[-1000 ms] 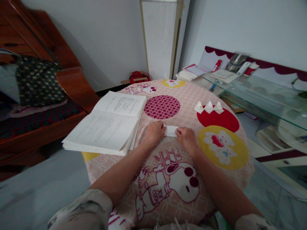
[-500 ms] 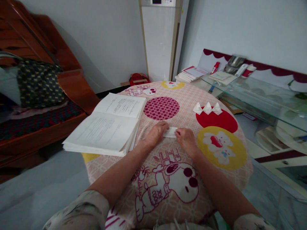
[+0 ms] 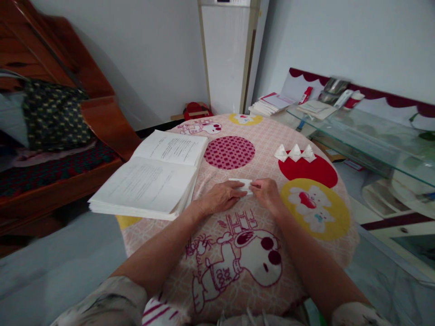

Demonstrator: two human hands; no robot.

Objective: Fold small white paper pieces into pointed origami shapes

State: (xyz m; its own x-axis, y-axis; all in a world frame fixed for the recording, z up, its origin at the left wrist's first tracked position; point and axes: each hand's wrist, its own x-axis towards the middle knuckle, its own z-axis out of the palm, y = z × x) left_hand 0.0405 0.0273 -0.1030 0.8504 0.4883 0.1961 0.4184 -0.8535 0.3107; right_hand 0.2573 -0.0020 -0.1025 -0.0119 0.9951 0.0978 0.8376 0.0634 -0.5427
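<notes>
A small folded piece of white paper (image 3: 249, 182) lies on the round tablecloth in front of me. My left hand (image 3: 222, 197) rests across its left part, fingers stretched out and a little apart, pressing it against the cloth and covering much of it. At the paper's right edge my right hand (image 3: 265, 192) has its thumb and index finger pinched together on it. Three small pointed shapes of folded white paper (image 3: 295, 153) stand in a row on the red patch farther to the right. Left of my hands lies an open thick book (image 3: 149, 179) with printed pages.
The patterned tablecloth (image 3: 238, 267) covers a round table. To the right stands a glass-topped cabinet (image 3: 367, 136) with a stack of papers (image 3: 268, 105) and a red bottle (image 3: 306, 95). At the left is a wooden bench (image 3: 102, 122) with a dark patterned bag (image 3: 56, 115).
My left hand has shifted right over the paper and its fingers have stretched out across it. My right hand stays at the paper's right edge.
</notes>
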